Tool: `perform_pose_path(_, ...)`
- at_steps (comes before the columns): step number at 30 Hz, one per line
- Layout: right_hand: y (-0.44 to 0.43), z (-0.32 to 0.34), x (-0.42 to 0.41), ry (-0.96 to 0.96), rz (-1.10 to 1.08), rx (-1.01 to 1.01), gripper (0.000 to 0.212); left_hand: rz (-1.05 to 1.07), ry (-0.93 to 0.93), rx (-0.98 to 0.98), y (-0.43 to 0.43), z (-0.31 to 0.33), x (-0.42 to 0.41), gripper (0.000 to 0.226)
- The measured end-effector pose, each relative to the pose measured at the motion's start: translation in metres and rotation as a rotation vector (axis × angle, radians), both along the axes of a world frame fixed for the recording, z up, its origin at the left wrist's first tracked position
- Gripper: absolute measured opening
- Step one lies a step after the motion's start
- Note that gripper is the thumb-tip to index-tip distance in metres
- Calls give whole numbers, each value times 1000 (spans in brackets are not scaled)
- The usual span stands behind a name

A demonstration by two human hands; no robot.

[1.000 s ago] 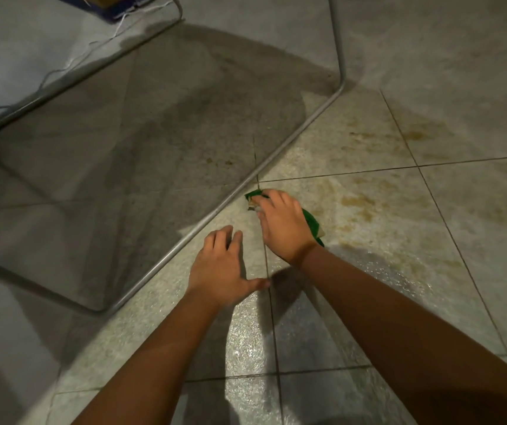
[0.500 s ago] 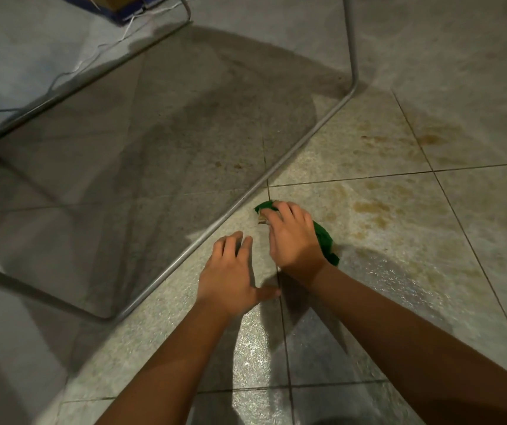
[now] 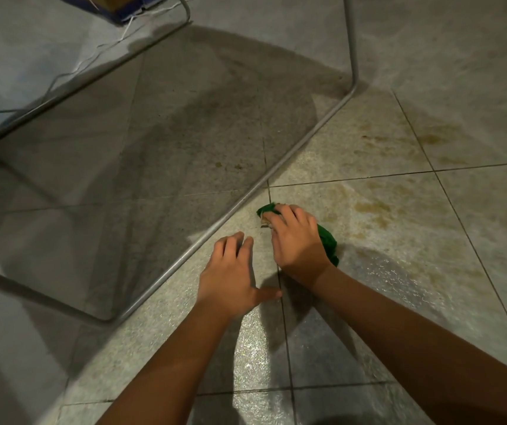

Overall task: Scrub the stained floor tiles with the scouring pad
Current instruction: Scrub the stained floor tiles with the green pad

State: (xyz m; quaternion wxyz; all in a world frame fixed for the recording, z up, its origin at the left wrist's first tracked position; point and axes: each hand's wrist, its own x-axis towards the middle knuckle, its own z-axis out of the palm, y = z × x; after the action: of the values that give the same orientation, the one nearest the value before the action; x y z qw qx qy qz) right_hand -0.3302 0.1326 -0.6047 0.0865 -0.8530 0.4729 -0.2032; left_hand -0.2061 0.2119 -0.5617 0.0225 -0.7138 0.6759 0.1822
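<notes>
My right hand point(image 3: 296, 242) presses a green scouring pad point(image 3: 327, 240) onto the grey floor tile, fingers curled over it; green shows beyond the fingertips and behind the wrist side. The pad sits at a grout line just right of a metal frame bar. My left hand point(image 3: 230, 276) lies flat on the neighbouring tile, fingers spread, thumb out toward the right wrist, holding nothing. Brown stains point(image 3: 374, 210) spread over the tiles right of the pad. The tile nearest me point(image 3: 384, 274) looks wet and shiny.
A thin metal tube frame point(image 3: 276, 171) runs diagonally across the floor just left of both hands, with an upright leg point(image 3: 351, 41) at the back. White cable point(image 3: 71, 69) and a blue box edge point(image 3: 129, 12) lie at the top left. Shadow covers the left floor.
My right hand with the pad has slid a little toward me along the grout line. The left hand stays planted; the camera view has shifted slightly.
</notes>
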Motion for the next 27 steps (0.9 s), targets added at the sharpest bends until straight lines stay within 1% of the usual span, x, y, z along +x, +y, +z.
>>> perform_pose_path(2, -9, 1, 6, 46, -15, -3, 31, -4, -11, 4, 0, 1, 0, 107)
perform_pose_path(5, -25, 7, 9, 66, -72, 29, 35, -4, -12, 23, 0, 4, 0, 108)
perform_pose_path(7, -30, 11, 2, 55, -105, 73, 33, 0, -9, 37, 0, 5, 0, 108)
perform_pose_path(11, -18, 7, -29, 15, -220, 149, 36, 2, -9, 46, 0, 6, 0, 109)
perform_pose_path(13, 0, 5, -37, -36, -244, 115, 35, 9, -5, 46, 0, 6, 0, 109)
perform_pose_path(15, 17, 4, -35, -49, -214, 56, 36, 12, -8, 47, 0, 6, -1, 109)
perform_pose_path(16, 24, 5, -32, -39, -163, 48, 39, 11, -14, 46, 1, 6, -1, 109)
perform_pose_path(18, 29, 5, -25, -37, -55, 72, 40, 7, -29, 43, 0, 6, -2, 108)
perform_pose_path(21, 15, 7, -23, -35, 6, 90, 41, 4, -39, 53, 0, 7, -3, 108)
perform_pose_path(24, -2, 13, -32, 39, -63, 160, 39, 12, -28, 80, 0, 9, -3, 109)
perform_pose_path(25, -6, 12, -40, 33, -102, 180, 39, 12, -23, 85, 0, 10, -3, 108)
perform_pose_path(27, -2, 10, -57, -43, -187, 164, 38, 10, -19, 90, 1, 11, -2, 108)
